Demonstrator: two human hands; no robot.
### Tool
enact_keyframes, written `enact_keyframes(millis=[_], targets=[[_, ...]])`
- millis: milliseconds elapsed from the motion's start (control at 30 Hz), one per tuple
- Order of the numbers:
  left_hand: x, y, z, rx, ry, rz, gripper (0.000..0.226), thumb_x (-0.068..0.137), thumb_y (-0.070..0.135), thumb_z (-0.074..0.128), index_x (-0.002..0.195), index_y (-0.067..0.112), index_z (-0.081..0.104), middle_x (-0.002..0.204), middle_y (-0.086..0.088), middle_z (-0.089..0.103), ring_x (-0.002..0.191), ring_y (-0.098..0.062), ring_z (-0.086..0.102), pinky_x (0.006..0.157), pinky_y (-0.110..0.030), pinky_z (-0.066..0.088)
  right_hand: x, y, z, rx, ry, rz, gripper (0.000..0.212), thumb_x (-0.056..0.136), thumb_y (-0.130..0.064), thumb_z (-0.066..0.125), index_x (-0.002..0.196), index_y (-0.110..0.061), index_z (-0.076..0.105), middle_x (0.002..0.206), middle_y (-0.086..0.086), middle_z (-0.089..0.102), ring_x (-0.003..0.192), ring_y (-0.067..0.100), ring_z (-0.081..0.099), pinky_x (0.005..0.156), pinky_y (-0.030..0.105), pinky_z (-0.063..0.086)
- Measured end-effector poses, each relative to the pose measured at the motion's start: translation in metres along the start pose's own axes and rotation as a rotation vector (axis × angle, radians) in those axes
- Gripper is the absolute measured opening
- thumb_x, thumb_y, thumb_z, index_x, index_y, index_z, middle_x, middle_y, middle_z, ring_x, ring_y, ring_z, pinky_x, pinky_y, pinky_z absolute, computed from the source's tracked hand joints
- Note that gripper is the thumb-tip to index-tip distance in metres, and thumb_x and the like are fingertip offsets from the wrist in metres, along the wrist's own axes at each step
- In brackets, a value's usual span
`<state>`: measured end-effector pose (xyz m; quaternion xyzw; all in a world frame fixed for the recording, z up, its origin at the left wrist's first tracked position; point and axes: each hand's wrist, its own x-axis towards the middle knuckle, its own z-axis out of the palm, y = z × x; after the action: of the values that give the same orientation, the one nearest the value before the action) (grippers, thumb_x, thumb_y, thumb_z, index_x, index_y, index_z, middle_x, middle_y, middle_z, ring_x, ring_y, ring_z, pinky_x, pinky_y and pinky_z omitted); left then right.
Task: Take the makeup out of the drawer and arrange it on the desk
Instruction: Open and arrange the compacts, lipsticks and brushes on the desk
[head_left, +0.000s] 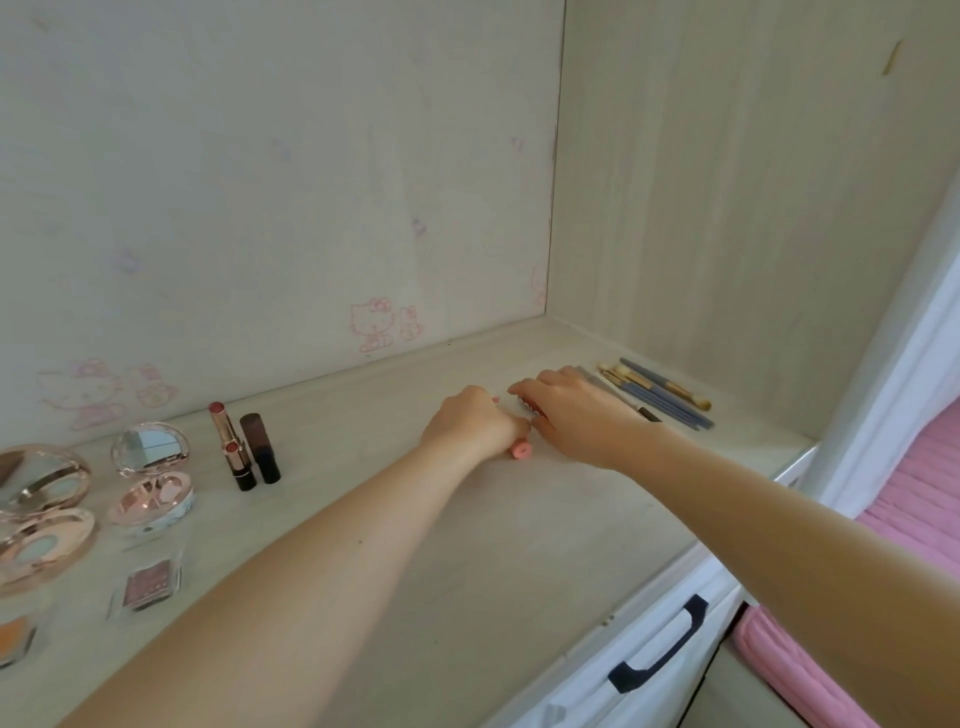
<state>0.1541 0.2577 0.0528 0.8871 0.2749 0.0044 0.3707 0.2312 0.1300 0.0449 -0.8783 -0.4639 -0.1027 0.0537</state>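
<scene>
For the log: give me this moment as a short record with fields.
surface: desk
left hand: grips pink tube
right hand: on the desk beside the left, fingers curled over something small; what it is cannot be told
brushes: lying in a row, far right
lipsticks: two, side by side
compacts: open, far left
drawer handle: below desk edge

no readable text, labels, brands or numbers anywhere, only cartoon cat stickers (375, 325) on back panel (260, 182)

Pink tube (521, 450) mostly hidden under the left hand (470, 422), only its round end showing, small item beneath the right hand (566, 402) too covered to identify, two compacts (36, 499) cut off by the left edge
</scene>
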Motion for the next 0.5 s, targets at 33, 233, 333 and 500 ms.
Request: enact_keyframes(millis=[33,233,333,500], targets=[[0.0,-0.001,-0.001,-0.003,-0.009,0.005,0.054,0.055,0.033,0.067,0.106,0.017,0.071,0.103,0.0,0.071,0.093,-0.018,0.066,0.06,-0.025,0.04,0.003,0.0,0.002,-0.024,-0.017,-0.013,0.048,0.096,-0.016,0.045,0.142,-0.025,0.036,0.13,0.006,0.051,0.12,0.027,0.042,0.099,0.035,0.038],[0.0,-0.006,-0.006,-0.041,-0.013,0.011,0.015,0.05,0.031,0.075,0.057,0.021,0.066,0.078,0.001,0.065,0.069,-0.015,0.057,0.053,-0.025,0.036,0.017,0.003,0.011,-0.114,-0.172,-0.057,0.062,0.096,-0.015,0.041,0.147,-0.041,0.02,0.144,0.003,0.035,0.127,0.032,0.029,0.104,0.044,0.037],[0.0,-0.009,-0.01,-0.054,-0.048,0.011,0.02,0.053,0.031,0.078,0.062,0.021,0.063,0.084,0.001,0.066,0.072,-0.014,0.055,0.054,-0.026,0.034,0.021,0.006,0.015,-0.054,-0.144,-0.042,0.054,0.095,-0.024,0.045,0.143,-0.042,0.028,0.146,-0.001,0.033,0.13,0.031,0.025,0.106,0.045,0.034],[0.0,-0.01,-0.01,-0.041,-0.057,0.046,0.018,0.064,0.035,0.069,0.056,0.02,0.063,0.068,0.005,0.063,0.068,-0.015,0.054,0.055,-0.027,0.035,0.02,0.011,0.017,0.062,-0.099,0.012,0.042,0.092,-0.039,0.051,0.132,-0.036,0.042,0.141,-0.002,0.04,0.13,0.03,0.025,0.105,0.041,0.034]])
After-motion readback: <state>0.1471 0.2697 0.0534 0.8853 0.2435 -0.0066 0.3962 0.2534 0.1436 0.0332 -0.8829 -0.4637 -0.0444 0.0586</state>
